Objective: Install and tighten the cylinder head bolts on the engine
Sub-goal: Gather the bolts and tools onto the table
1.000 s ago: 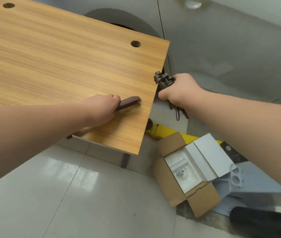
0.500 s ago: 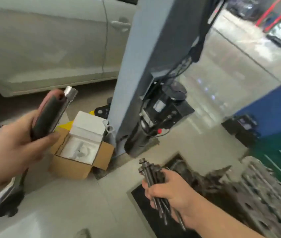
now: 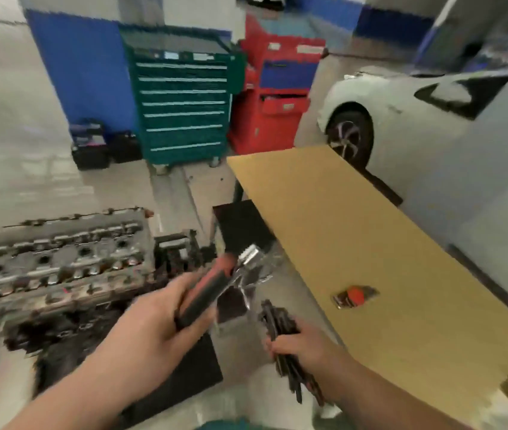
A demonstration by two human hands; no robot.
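At lower centre, left hand (image 3: pixel 156 324) grips the ratchet handle (image 3: pixel 206 293); right hand (image 3: pixel 305 347) clutches bundled cylinder head bolts (image 3: pixel 280 324), both carried ready toward the cylinder head (image 3: pixel 57 259) at left.

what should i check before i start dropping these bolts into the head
1. Bolts in hand: ok. The right hand grips a bundle of bolts.
2. Tool in hand: ok. The left hand grips the ratchet by its dark handle.
3. Engine within reach: ok. The cylinder head sits on the floor ahead and to the left of both hands.
4. Bolt holes clean and clear: cannot tell, the picture is too blurred.
5. Bolt count and thread condition: cannot tell, they are bunched together.
6. A free hand to place single bolts: not ok, both hands are full.
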